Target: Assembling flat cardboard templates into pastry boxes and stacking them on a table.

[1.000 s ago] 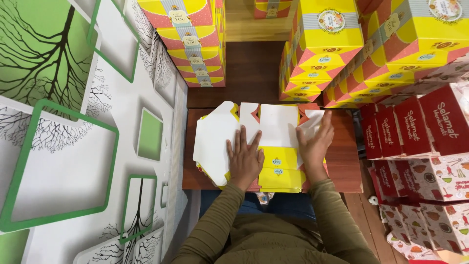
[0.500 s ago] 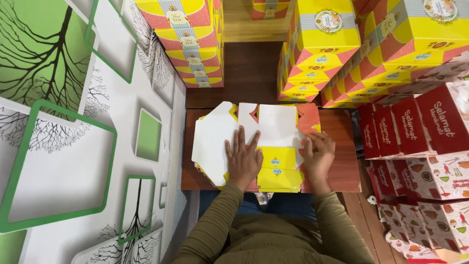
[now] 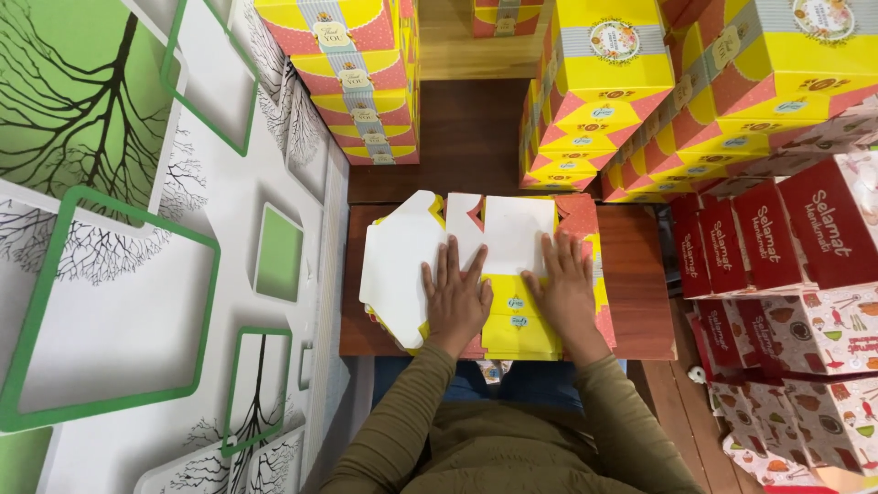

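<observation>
Step in hand: you are pressing a flat, unfolded carton blank down onto the stack beneath it; by the look of it this is the flattening or creasing stage, before any panel is raised.
Left grip: your left hand lies palm down with fingers spread, clamped on nothing, on the blank's white inner face where it meets the yellow panel.
Right grip: your right hand lies flat the same way, fingers apart, holding nothing, just beside the left with the yellow panel between the two.
Where the blank is: directly under both palms, its white flaps reaching out past your left hand, its pink dotted edge past your right.
Next move, as I judge it: it calls for an even press with both palms, then a fingertip hold on one flap edge (thin card, so it will buckle if pulled from one corner).
Table: a small dark wooden table, bare only beyond your right hand.
Room: stacked yellow and pink boxes ahead of your fingertips, red boxes off to the right, a white wall panel with green squares and tree prints to the left.
</observation>
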